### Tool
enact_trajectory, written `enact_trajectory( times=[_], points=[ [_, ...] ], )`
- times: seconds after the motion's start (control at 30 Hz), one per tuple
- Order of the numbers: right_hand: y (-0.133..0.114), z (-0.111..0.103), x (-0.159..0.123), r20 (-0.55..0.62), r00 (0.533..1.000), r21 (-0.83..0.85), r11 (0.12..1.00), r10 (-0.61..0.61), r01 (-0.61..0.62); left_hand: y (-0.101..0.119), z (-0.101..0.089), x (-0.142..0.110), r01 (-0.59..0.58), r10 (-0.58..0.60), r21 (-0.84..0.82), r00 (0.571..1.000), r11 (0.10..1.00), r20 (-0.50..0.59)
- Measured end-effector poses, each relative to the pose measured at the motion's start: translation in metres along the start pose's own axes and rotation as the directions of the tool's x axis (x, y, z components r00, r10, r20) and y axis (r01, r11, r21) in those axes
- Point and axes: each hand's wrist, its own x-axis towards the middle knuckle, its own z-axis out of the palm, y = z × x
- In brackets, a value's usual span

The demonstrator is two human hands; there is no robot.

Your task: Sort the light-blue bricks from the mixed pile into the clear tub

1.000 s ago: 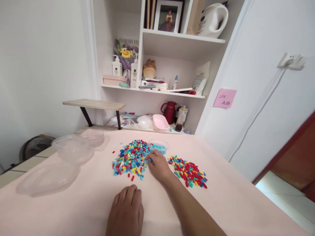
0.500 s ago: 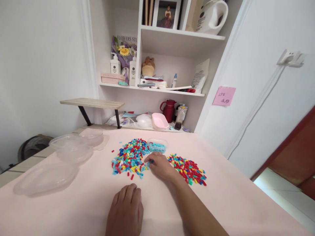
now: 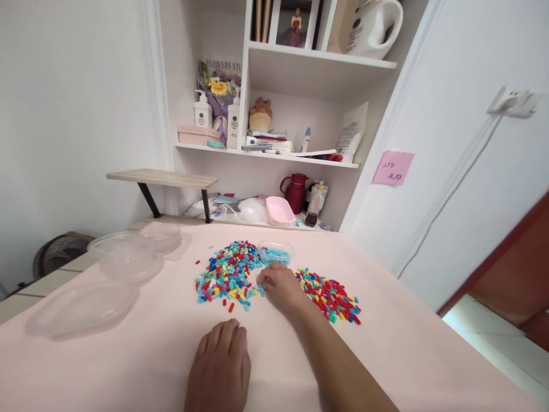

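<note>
White wall [image 3: 81,114] on the left, white wall [image 3: 458,74] on the right with socket [image 3: 508,104], dangling cord [image 3: 450,194] and pink note [image 3: 393,168]. White shelving [image 3: 321,59] set in between; framed photo [image 3: 295,26] and white jug [image 3: 373,31] up top, bottles and plush in the middle, red flask [image 3: 295,193] at the bottom. Wood riser [image 3: 163,178] on black legs, back left. Surface [image 3: 394,366] has pale pink cover. Dark fan [image 3: 60,252] far left. Reddish-brown panel [image 3: 510,263] lower right, light tile floor [image 3: 493,337] beside it. Light soft, brighter on tiles.
</note>
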Motion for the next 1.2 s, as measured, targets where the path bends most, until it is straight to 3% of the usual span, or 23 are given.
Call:
enact_trajectory(
  times=[0.1,0.2,0.33,0.4,0.53,0.77,0.83,0.93,1.03,1.2],
  points=[
    [-0.001,0.001,0.002,-0.062,0.998,0.057,0.998,-0.014,0.018,0.0,0.001,-0.001,-0.006,0.006,0.009,1.0,1.0,0.0],
    [0.001,-0.002,0.006,-0.196,0.981,0.155,0.987,-0.006,0.037,0.0,0.001,0.0,-0.007,0.007,0.013,1.0,1.0,-0.008],
    [0.016,-0.012,0.017,-0.427,0.882,0.276,0.957,0.201,-0.085,0.001,0.0,0.001,-0.012,0.012,0.009,1.0,1.0,-0.008],
    [0.027,-0.016,0.021,-0.443,0.839,0.355,0.921,0.317,-0.16,0.001,-0.001,0.001,-0.008,0.009,0.008,1.0,1.0,-0.01],
    [0.041,-0.017,0.025,-0.357,0.843,0.527,0.832,0.403,-0.174,0.0,0.001,0.0,-0.005,0.005,0.01,1.0,1.0,-0.01],
    [0.031,-0.014,0.021,-0.347,0.882,0.559,0.825,0.319,-0.079,0.001,0.001,0.0,0.005,-0.005,-0.002,1.0,1.0,-0.001],
    [0.025,-0.013,0.018,-0.264,0.932,0.545,0.836,0.247,-0.067,0.001,0.0,0.0,0.01,-0.01,-0.001,1.0,1.0,0.001],
    [0.018,-0.011,0.013,-0.017,0.996,0.475,0.877,0.09,-0.071,0.002,-0.001,0.001,0.004,-0.004,-0.007,1.0,1.0,-0.002],
    [0.014,-0.008,0.008,0.166,0.986,0.374,0.926,-0.025,-0.039,0.002,-0.002,0.002,0.001,-0.001,-0.018,1.0,1.0,-0.008],
    [0.015,-0.01,0.004,0.184,0.982,0.273,0.962,-0.042,-0.01,0.002,-0.003,0.002,0.002,-0.002,-0.013,1.0,1.0,-0.006]
  ],
)
